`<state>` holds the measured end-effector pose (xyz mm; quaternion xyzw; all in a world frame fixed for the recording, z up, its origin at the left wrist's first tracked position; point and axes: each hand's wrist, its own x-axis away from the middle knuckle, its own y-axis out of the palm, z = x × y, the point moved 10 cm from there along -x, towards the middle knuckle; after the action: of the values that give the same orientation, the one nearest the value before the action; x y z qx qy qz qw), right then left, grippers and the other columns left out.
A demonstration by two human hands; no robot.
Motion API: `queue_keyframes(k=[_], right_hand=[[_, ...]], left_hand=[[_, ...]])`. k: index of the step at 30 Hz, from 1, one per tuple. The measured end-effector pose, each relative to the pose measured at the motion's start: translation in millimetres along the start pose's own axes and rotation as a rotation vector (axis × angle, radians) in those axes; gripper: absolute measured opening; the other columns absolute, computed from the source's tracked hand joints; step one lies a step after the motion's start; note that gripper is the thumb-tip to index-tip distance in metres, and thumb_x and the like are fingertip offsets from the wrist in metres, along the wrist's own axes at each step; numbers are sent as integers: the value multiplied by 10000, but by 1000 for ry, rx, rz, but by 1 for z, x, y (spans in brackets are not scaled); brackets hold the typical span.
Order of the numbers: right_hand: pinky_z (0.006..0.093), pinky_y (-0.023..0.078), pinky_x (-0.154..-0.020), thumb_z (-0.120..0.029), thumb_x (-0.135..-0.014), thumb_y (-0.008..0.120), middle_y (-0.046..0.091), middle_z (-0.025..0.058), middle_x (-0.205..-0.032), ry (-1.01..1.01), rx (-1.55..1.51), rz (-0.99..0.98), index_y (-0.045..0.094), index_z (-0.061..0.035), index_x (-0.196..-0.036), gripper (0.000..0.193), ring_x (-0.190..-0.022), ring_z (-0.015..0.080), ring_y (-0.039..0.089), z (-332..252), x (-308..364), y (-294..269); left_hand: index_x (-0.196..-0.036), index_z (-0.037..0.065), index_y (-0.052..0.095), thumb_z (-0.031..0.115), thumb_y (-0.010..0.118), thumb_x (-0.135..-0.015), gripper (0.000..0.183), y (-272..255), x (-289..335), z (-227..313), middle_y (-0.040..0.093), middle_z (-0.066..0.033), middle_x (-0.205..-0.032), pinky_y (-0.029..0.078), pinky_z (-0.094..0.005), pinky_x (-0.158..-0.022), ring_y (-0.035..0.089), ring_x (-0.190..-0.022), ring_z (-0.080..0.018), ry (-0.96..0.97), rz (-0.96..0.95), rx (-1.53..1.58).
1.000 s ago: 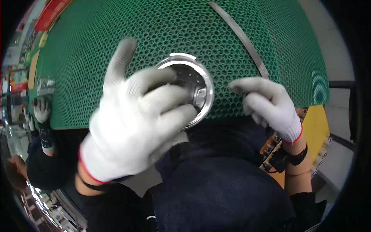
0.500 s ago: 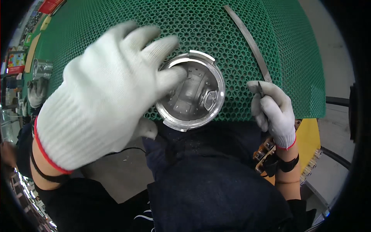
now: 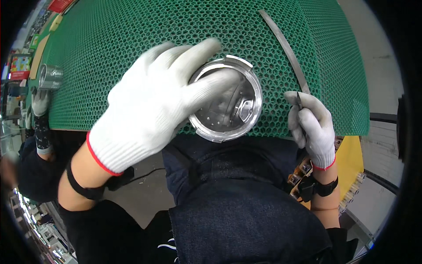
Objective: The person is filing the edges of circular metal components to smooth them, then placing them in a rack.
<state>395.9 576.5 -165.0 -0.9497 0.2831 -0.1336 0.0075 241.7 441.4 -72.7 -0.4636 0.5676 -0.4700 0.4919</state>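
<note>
A silvery metal piston (image 3: 253, 94) rests on the green mat, its hollow side facing up. My left hand (image 3: 147, 97), in a white knit glove, hovers over its left side with fingers stretched out. One finger reaches across the hollow; the thumb is hidden under the hand. Right of the piston, my right hand (image 3: 314, 125), also gloved, is closed in a pinch. A dark pointed tip (image 3: 298, 100) sticks up between its thumb and forefinger. From behind these fingers a long, flat metal strip (image 3: 283, 44) runs up and left; whether tip and strip are one tool I cannot tell.
A green honeycomb mat (image 3: 132, 26) covers the table. At far left, another person's gloved hand (image 3: 40, 102) is by a ribbed metal cylinder (image 3: 51, 77). A yellow panel (image 3: 350, 160) stands by my right forearm, and a red bin (image 3: 59, 5) is in the far left corner.
My left hand has moved right, its finger further across the piston's hollow. The piston appears slightly further right. My right hand has barely moved and keeps its pinch.
</note>
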Motion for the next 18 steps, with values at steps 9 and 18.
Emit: queue_keyframes(k=[9,18], right_hand=[[162,410,-464,-172,-952,500,627,32,-775,26,76,-16,615,-13,-1258,363,-527,21,514,-8,0,6],[428,536,-699,-376,-831,704,603,124,-964,-379,1284,424,615,-176,-1234,458,-778,334,653,-46,-34,-32]], left_hand=[[-1505,-74,203,335,810,-746,1055,16,62,16,590,-222,-1237,501,-399,-910,625,-1038,-327,-327,-72,530],[-1426,-123,360,182,708,-786,790,1,70,42,670,-199,-1087,513,-399,-902,667,-980,-302,-87,91,1979]])
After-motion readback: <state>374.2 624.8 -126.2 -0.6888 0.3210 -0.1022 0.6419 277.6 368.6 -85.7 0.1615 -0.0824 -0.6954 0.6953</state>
